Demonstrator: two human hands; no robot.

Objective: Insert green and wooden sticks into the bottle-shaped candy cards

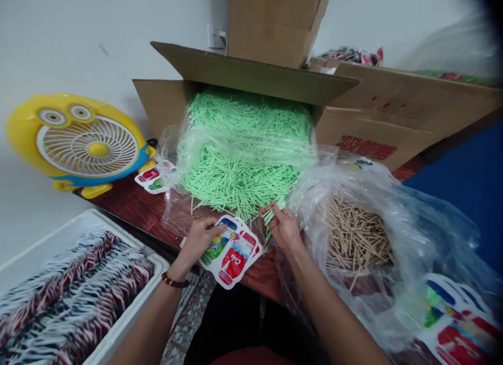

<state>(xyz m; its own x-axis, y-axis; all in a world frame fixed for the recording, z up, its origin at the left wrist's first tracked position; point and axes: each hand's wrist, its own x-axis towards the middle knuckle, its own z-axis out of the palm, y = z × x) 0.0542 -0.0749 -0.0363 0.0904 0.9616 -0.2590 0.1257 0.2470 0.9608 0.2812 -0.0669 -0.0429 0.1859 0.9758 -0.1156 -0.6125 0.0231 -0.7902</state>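
Green sticks (pixel 269 216) between right-hand fingers (pixel 279 213), count unclear.

Table (pixel 271 273), reddish-brown wood grain, smooth with slight sheen; towards its left end, a fan (pixel 88 145) of smooth, glossy plastic. Towards the table's far edge, a box (pixel 251 74) of matt corrugated cardboard, lined with a thin, crinkled, clear plastic bag (pixel 251 150) holding matt green sticks (pixel 231 181). Over the table's near edge, smooth, shiny printed cut-outs (pixel 236 252).
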